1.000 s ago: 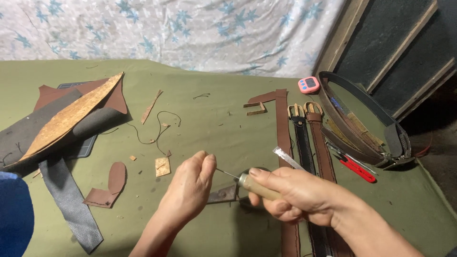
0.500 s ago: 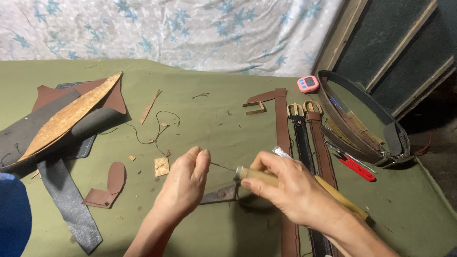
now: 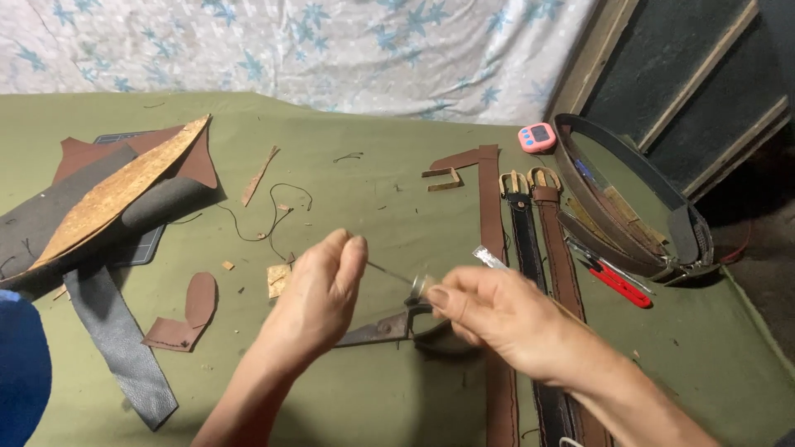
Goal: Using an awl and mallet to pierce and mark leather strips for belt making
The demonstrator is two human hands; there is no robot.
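Awl (image 3: 406, 278) | both hands raised over scissors (image 3: 389, 325), fingers pinched

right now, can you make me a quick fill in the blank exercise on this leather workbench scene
1. The left hand and right hand hold a thin metal awl above a pair of ____.
2. The table cloth is ____ in colour.
3. The small timer near the coiled belt is ____.
4. The two buckled belts lie to the ____ of the hands.

Missing words: scissors; green; pink; right
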